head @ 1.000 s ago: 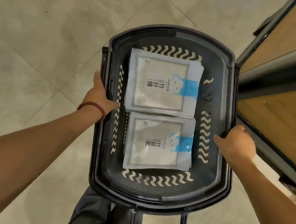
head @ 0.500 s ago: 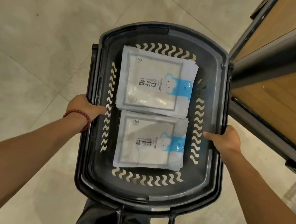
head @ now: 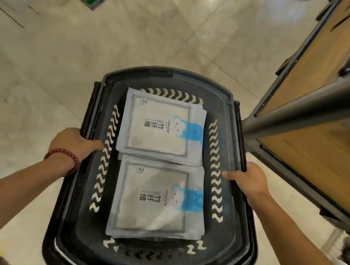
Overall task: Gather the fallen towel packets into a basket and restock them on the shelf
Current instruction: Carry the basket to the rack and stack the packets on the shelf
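We hold the basket [head: 168, 74] by its two long sides, in the middle of the frame. Our left hand [head: 72, 143] grips the left rim, with the thumb lying over the inner edge and the other fingers going round the outer side. Our right hand [head: 250, 180] grips the right rim in the same way. Inside lie the towel packets in two flat stacks. The upper stack [head: 159, 128] and the lower stack [head: 158, 199] meet at their edges. The shelf [head: 315, 139], with wooden boards, stands at the right of the frame, close beside the basket.

The gathering looks finished to us, so the step now is to bring the basket to the shelf. We should carry it level, so that the stacks do not slide. We should also take care that the right rim does not knock the shelf post [head: 306, 109].
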{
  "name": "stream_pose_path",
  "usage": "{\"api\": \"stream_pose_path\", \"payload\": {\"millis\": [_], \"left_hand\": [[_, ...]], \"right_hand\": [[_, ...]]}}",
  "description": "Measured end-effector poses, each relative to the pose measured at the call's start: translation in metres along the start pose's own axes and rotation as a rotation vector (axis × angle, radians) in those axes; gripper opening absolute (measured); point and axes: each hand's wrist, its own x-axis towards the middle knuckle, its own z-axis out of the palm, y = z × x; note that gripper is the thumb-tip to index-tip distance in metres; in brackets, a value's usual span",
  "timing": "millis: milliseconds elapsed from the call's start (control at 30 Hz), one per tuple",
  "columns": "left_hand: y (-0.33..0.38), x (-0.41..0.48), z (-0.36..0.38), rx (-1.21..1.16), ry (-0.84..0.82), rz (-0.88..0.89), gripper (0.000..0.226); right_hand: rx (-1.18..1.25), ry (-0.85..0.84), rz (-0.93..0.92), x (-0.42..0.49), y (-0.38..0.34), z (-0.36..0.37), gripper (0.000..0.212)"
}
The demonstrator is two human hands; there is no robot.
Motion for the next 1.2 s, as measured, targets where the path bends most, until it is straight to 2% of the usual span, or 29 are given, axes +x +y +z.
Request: {"api": "stream_pose_path", "payload": {"millis": [133, 300, 533, 833, 1000, 1200], "left_hand": [[0.013, -0.031, -0.086, -0.070, 0.085, 0.038, 0.035], [0.055, -0.062, -0.201, -0.152, 0.184, 0.116, 0.039], [0.140, -0.063, -0.324, -0.183, 0.307, 0.227, 0.046], [0.309, 0.042, -0.407, -0.120, 0.294, 0.244, 0.056], [0.404, 0.102, -0.450, -0.196, 0.353, 0.304, 0.055], [0.533, 0.208, -0.480, -0.171, 0.256, 0.375, 0.044]], "right_hand": [[-0.052, 0.032, -0.099, -0.054, -0.066, -0.021, 0.023], [-0.040, 0.115, -0.200, -0.113, -0.167, -0.065, 0.027], [0.089, 0.179, -0.320, -0.150, -0.285, -0.133, 0.020], [0.090, 0.245, -0.417, -0.059, -0.458, -0.224, 0.019], [0.121, 0.277, -0.398, -0.009, -0.549, -0.269, 0.021], [0.207, 0.296, -0.330, 0.075, -0.634, -0.312, 0.021]]}}
